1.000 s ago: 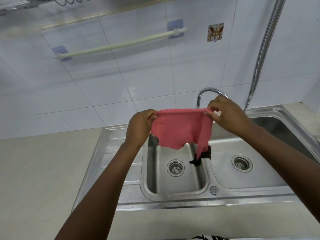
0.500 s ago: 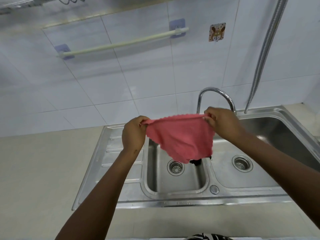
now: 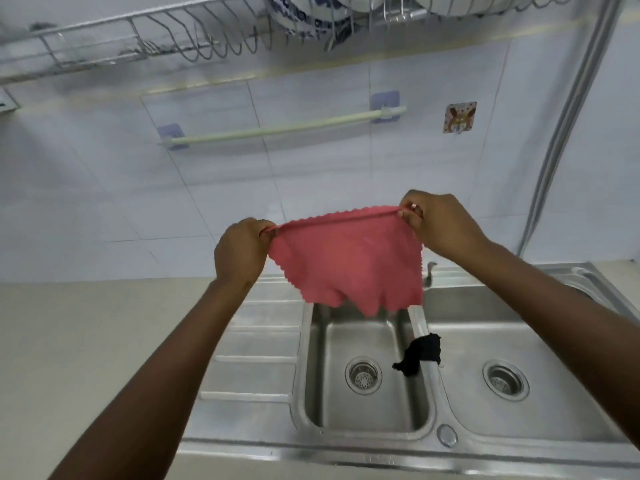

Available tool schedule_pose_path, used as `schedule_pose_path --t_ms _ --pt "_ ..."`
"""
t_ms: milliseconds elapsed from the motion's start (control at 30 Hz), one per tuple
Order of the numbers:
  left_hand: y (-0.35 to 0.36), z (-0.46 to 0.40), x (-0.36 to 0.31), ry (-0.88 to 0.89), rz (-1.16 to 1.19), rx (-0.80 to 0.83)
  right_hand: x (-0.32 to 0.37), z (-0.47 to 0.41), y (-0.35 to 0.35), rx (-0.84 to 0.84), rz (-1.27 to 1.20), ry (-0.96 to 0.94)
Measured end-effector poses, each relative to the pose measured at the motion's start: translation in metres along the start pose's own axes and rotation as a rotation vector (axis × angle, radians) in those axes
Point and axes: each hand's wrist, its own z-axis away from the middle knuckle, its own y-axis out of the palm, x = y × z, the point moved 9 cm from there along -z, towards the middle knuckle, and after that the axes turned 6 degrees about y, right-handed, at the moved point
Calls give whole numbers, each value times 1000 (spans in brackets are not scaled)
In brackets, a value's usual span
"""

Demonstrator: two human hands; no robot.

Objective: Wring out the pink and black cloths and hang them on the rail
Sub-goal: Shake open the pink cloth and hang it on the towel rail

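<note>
Both hands pinched shut on the pink cloth (image 3: 349, 268): left hand (image 3: 240, 251) on its left top corner, right hand (image 3: 438, 225) on the right one, top edge pulled taut, body hanging open above the double sink (image 3: 519, 441). Black cloth (image 3: 420, 355) draped over the divider between the two basins, untouched. Rail (image 3: 277, 129) bare on the tiled wall, well above the pink cloth, below the dish rack (image 3: 145, 39).
</note>
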Motion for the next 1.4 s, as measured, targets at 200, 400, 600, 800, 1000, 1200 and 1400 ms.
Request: schedule_pose_path --t_ms 200,400,600,800,1000,1200,1400 --pt "-42 -78 35 -17 -9 186 57 -71 -30 28 -164 27" --pt "-54 -118 70 -402 765 196 90 -131 -27 35 -458 120" --pt "-52 -169 94 -559 1295 38 111 -191 -14 -25 -417 96" --pt "-26 -211 92 -178 875 189 117 -235 27 77 -146 3" --pt "10 -242 105 143 148 215 103 -260 67 235 154 -124" --pt "-7 -254 138 -214 119 -13 107 -260 52 -6 338 -222" --pt "-20 -242 115 122 -51 -181 122 -237 56 -157 282 -441"
